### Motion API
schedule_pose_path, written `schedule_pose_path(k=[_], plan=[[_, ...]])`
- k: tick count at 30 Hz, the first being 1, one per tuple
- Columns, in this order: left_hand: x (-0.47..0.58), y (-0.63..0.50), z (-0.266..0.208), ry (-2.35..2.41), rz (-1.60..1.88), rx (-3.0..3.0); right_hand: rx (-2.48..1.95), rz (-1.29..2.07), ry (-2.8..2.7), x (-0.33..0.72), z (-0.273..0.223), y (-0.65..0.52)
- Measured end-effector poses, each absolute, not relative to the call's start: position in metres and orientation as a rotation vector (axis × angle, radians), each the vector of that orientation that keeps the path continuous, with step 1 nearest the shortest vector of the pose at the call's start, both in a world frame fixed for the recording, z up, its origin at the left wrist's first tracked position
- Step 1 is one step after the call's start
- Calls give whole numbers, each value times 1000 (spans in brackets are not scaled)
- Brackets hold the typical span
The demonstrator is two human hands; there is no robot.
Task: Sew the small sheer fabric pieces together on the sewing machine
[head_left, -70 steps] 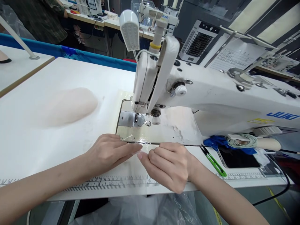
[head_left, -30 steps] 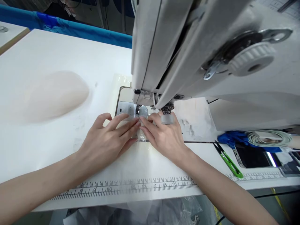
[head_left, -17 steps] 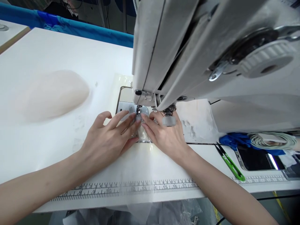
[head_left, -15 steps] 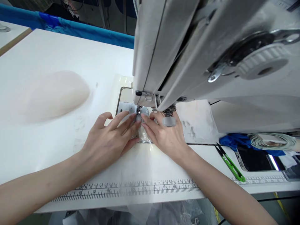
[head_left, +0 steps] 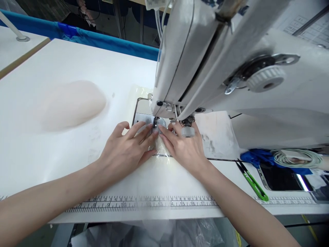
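In the head view, my left hand (head_left: 128, 145) lies flat beside the needle area of a sewing machine (head_left: 180, 68), fingers stretched and spread. From the other side, my right hand (head_left: 186, 144) points its index finger and thumb towards the presser foot (head_left: 155, 122). Its other fingers are partly hidden behind a spring-loaded knob (head_left: 188, 131). The fingertips of both hands rest around the metal needle plate (head_left: 144, 118). A faint, sheer white fabric (head_left: 154, 181) seems to run from under the hands to the table's front edge; its outline is hard to make out.
A pale oval pad-like shape (head_left: 77, 103) lies on the white table at left. On the right are green-handled thread snips (head_left: 254, 185), a phone (head_left: 282, 178), blue cloth (head_left: 253, 156) and coiled cord (head_left: 295, 157). A ruler strip (head_left: 123, 204) follows the front edge. Clear plastic (head_left: 205, 233) hangs below.
The camera view has shifted slightly, so the machine and table sit a little further right. Both hands keep nearly the same place beside the presser foot.
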State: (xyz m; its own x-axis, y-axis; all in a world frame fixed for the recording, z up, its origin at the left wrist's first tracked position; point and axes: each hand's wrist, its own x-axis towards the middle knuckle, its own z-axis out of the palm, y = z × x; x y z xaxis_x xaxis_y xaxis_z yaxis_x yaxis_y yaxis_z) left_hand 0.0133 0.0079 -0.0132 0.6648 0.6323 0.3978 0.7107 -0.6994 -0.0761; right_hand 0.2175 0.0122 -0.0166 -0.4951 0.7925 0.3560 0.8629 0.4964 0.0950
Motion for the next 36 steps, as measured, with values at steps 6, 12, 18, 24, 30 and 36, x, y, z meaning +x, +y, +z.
schedule_pose_path(k=[6,12,18,24,30,36], plan=[[12,12,-18,-1092,-480,-2627,-1438,-404,-2480,217,-20,16],[10,12,-14,-1116,-558,-2691,-1426,-321,-2510,221,-7,11],[-6,-6,13,-1043,-359,-3112,-1318,537,-2707,232,33,-8],[-9,-26,8,-1080,-213,-3083,-1378,747,-2674,236,35,-5],[-12,-31,-8,-1038,-279,-3021,-1450,657,-2431,238,41,-10],[-15,-30,-12,-1028,-344,-3027,-898,572,-2890,222,47,-68]])
